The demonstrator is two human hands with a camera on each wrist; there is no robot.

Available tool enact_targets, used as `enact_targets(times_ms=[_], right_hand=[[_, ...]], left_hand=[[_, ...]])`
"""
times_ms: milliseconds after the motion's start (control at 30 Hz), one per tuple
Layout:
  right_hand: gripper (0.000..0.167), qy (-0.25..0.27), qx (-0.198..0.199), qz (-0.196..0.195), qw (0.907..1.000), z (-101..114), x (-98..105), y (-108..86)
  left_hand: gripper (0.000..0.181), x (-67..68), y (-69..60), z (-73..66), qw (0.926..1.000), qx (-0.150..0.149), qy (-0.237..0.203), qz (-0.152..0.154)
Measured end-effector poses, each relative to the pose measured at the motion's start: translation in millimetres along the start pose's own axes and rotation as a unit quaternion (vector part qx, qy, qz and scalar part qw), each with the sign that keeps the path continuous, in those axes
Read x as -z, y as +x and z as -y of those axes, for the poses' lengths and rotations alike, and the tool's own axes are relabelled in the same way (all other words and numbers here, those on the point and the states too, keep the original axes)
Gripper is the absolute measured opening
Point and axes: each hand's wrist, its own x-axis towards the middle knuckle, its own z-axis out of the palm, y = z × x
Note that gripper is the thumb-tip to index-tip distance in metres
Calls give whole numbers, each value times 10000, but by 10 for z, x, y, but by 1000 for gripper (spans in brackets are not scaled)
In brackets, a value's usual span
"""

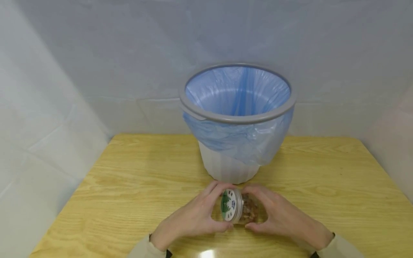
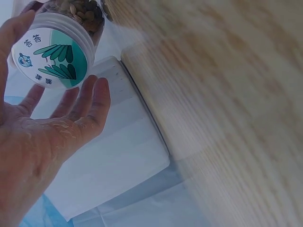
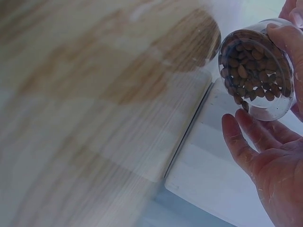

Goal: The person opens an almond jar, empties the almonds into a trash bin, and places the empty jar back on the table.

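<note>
A clear jar (image 1: 250, 208) of brown nuts or seeds lies on its side between both hands, low over the table. Its lid (image 1: 229, 205), white and green with a leaf print, faces left. Around the lid curve the thumb and fingers of my left hand (image 1: 206, 211). My right hand (image 1: 277, 213) holds the jar near its base, thumb on one side and fingers on the other. The left wrist view shows the printed lid face up close. In the right wrist view the clear base shows the brown contents. Some fingertips are hidden behind the jar.
Just behind the hands stands a white bin (image 1: 227, 166) with a grey rim (image 1: 238, 119). A blue plastic bag (image 1: 238, 139) lines it and hangs over the outside. The wooden table (image 1: 129, 193) ends at pale sheeting (image 1: 135, 53) at the back and sides.
</note>
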Motion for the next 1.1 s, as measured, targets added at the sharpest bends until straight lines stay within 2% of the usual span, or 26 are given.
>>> enact_targets(times_ms=[433,733,1100], right_hand=[[83,-7,49,-59,10000,-4,2,24],[83,23,-21,-50,10000,13,-4,9],[80,-9,-131,60,9999,14,13,11]], left_hand=[[86,13,-16,4,9999,39,99,-23],[89,-8,-31,4,9992,-196,332,-81],[89,-1,-29,21,9985,-406,328,-147]])
